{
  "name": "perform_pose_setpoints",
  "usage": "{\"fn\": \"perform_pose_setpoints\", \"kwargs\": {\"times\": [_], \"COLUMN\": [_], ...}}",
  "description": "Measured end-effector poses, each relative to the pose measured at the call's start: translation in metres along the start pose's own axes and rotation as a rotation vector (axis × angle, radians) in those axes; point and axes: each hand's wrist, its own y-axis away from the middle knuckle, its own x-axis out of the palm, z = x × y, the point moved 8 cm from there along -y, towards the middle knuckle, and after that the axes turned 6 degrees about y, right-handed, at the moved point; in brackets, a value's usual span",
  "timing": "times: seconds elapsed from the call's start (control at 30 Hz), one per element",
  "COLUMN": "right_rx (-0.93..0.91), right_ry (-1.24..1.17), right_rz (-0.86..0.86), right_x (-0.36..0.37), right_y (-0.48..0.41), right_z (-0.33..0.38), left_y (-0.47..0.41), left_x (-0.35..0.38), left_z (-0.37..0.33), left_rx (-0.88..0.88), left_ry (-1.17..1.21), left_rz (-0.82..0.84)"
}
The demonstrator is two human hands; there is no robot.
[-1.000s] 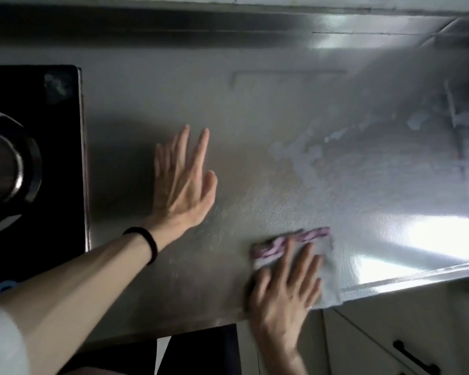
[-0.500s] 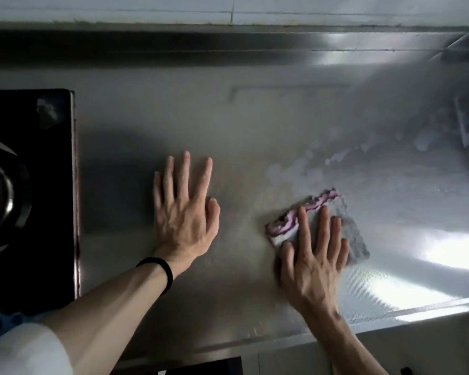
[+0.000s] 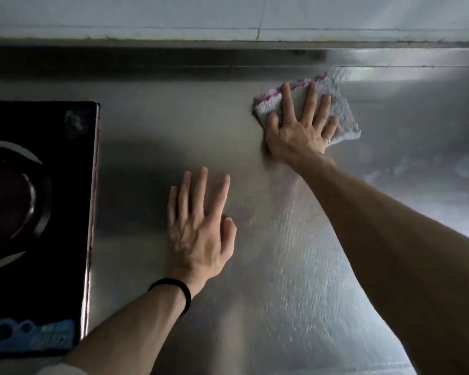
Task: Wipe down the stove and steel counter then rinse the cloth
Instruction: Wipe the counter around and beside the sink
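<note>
The right hand (image 3: 301, 128) lies flat with fingers spread on the cloth (image 3: 341, 115), pressing it onto the steel desk (image 3: 295, 280) near the back edge, just in front of the raised rear lip (image 3: 228, 59); it is not gripping the cloth so much as pinning it under the palm. The left hand (image 3: 198, 228) is released, open and flat on the bare desk, holding nothing and bracing the body, with a black band (image 3: 173, 289) on its wrist. The stove (image 3: 38, 226) sits well apart to the left. To do this stroke well, the palm should keep even pressure so the whole cloth stays in contact, each pass should overlap the last, and the cloth should run right up to the rear lip where grime likely collects; the pale smears at the right (image 3: 417, 169) probably need another pass. The cloth's pink edge looks bunched on the far side, so flattening it would give more wiping surface. Compared with 0.5 s ago, the right hand and cloth have travelled from the middle of the desk toward the back, while the left hand has stayed planted in much the same spot.
</note>
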Motion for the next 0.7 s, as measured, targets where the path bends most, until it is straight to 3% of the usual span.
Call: {"fn": "perform_pose_setpoints", "kwargs": {"times": [0.13, 0.23, 0.4, 0.53, 0.7], "right_rx": [-0.087, -0.133, -0.183, -0.307, -0.345], "right_ry": [-0.005, 0.029, 0.132, 0.195, 0.126], "right_rz": [-0.075, -0.135, -0.075, -0.026, -0.062], "right_x": [0.001, 0.02, 0.069, 0.058, 0.018], "right_y": [0.027, 0.113, 0.249, 0.214, 0.081], "right_z": [-0.001, -0.018, -0.057, -0.047, 0.014], "left_y": [-0.002, 0.001, 0.001, 0.0, -0.004], "left_x": [0.002, 0.002, -0.002, -0.001, -0.001], "left_z": [0.001, 0.002, -0.001, -0.002, -0.003], "left_rx": [0.002, -0.001, -0.004, -0.004, -0.008], "left_ry": [-0.02, -0.034, -0.005, -0.012, -0.026], "left_rz": [0.031, 0.042, 0.029, 0.035, 0.079]}}
